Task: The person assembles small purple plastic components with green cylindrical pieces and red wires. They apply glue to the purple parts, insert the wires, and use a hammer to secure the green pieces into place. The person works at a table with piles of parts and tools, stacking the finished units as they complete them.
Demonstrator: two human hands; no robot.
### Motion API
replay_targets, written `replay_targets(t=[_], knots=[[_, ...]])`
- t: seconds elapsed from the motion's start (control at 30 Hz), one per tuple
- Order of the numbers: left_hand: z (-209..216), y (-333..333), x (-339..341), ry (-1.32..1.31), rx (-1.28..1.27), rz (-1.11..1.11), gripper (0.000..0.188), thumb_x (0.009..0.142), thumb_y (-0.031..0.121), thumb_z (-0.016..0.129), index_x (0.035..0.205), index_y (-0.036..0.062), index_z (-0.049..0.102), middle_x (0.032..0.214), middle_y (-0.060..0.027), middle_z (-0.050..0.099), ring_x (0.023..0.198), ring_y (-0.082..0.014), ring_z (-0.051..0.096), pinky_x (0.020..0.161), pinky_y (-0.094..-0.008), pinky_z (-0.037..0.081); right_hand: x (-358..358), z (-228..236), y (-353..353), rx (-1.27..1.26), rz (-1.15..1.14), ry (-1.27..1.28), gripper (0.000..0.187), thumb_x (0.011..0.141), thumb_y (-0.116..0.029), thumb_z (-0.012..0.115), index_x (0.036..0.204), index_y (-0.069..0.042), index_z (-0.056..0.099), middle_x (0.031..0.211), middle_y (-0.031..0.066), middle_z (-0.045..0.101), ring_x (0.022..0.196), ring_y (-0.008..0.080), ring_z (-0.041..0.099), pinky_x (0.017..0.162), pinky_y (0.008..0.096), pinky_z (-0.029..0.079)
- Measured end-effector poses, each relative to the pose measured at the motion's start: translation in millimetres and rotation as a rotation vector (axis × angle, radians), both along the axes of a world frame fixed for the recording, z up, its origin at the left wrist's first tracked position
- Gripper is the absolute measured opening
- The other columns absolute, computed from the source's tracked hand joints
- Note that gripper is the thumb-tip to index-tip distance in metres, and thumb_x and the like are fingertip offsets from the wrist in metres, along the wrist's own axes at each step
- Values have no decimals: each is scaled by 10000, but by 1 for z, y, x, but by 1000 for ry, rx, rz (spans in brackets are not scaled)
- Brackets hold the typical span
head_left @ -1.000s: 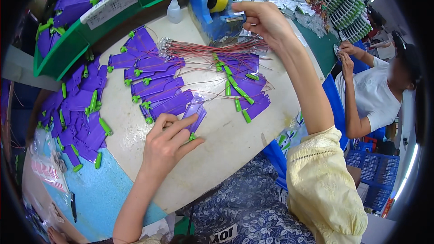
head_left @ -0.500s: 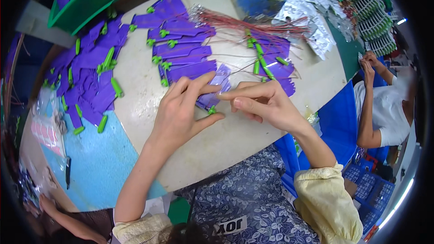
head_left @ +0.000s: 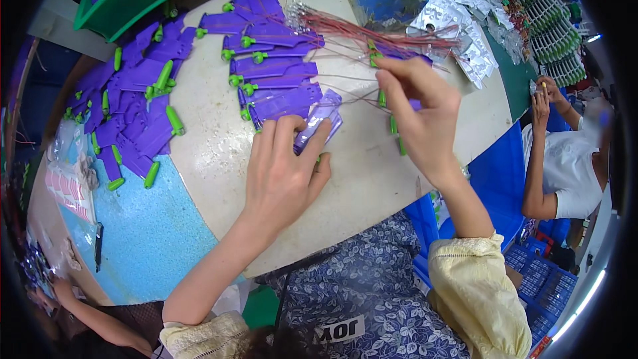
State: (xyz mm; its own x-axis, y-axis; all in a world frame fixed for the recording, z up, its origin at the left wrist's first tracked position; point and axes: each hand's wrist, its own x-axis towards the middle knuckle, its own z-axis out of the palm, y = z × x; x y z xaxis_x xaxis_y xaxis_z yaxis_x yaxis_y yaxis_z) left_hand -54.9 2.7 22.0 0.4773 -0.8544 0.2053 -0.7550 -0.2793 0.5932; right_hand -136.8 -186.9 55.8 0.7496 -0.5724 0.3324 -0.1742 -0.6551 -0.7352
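Your left hand point(head_left: 282, 176) lies flat, fingers pressing a purple tag point(head_left: 319, 119) onto the desk point(head_left: 372, 179). Your right hand point(head_left: 419, 116) pinches thin red wires point(head_left: 359, 30) (bundle fanned just beyond).

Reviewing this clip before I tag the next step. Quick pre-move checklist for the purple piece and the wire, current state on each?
1. Left hand pins the translucent purple piece on the tabletop: ok, fingers rest on it.
2. Right hand has a wire: ok, fingertips pinch a thin red wire.
3. Wire end meets the piece: cannot tell, too thin to follow.
4. Wire free of the red wire bundle: cannot tell, strands overlap.
5. Bare surface around the piece: ok in front of it; stacked purple tags sit close behind.
6. Co-worker's hands away from the work: ok, off at the right edge.
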Motion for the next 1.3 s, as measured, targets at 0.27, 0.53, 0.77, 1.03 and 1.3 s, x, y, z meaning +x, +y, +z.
replay_targets(t=[0.27,0.53,0.77,1.03,1.3], knots=[[-12,-63,158,-526,29,172,588,947,359,580,1428,33,489,1544,-118,425,1474,-339,284,1179,-605,152,136,-17,-23,-86,-47,-105,680,859,-75,643,1367,240,319,1342,410,452,1298,507,440,1108,499,351],[1,-42,71,-131,-25,257,587,913,250,653,1387,-49,479,1386,-264,430,1219,-435,420,1053,-521,380,176,-41,-69,-10,-76,-99,208,900,-49,625,1055,74,561,922,289,672,904,487,648,793,515,498],[25,-17,-5,25,143,317,655,893,257,673,1374,-135,463,1463,-332,348,1183,-478,421,1036,-566,372,58,29,-5,490,325,11,304,948,-59,636,1232,39,586,940,128,707,843,159,680,730,310,522],[-2,7,100,-150,-69,-68,287,779,86,756,1056,53,691,1198,-86,636,1092,-331,547,960,-455,421,-5,17,5,869,55,128,185,892,-84,754,1021,39,703,846,62,719,740,62,639,632,221,497],[-16,-4,89,226,-275,149,546,707,0,835,1203,20,607,1099,-127,665,1026,-253,646,867,-354,516,21,-8,18,330,20,-59,157,812,-79,826,888,20,731,770,31,695,632,45,587,548,209,432]])
